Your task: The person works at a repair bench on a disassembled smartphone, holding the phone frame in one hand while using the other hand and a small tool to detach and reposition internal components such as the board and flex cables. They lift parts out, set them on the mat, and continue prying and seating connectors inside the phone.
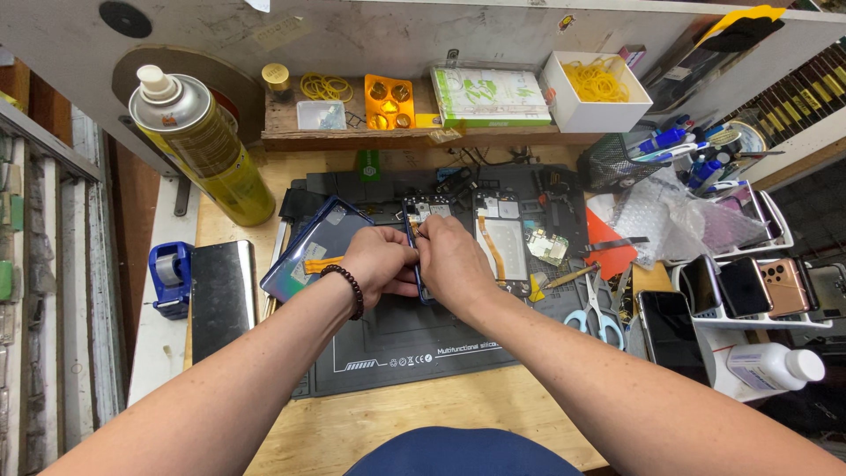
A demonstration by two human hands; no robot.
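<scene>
Both hands meet over an opened phone [421, 231] lying on the dark work mat [414, 339] in the middle of the desk [370, 419]. The left hand [381, 264], a bead bracelet [348, 289] at its wrist, curls around the phone's lower left side, fingers pressed together to steady the frame. The right hand [454, 260] covers the phone's right edge, and its fingertips pinch something small near the exposed top board; whether that is a connector, a screw or a thin tool is too small to tell. The work looks like fine fitting inside the phone body, so it likely goes best with the left hand keeping the frame flat on the mat while the right moves in short, light strokes, straight up or down rather than sideways, since the orange flex cable [414, 231] just beside the fingertips would probably tear if tugged. The removed back panel [313, 247] lies touching the left hand's far side, and a second open phone [500, 242] sits just right of the right hand; a sweeping elbow could knock either. The loose green circuit board [548, 247] and the scissors [597, 313] lie farther right, apart from the work.
</scene>
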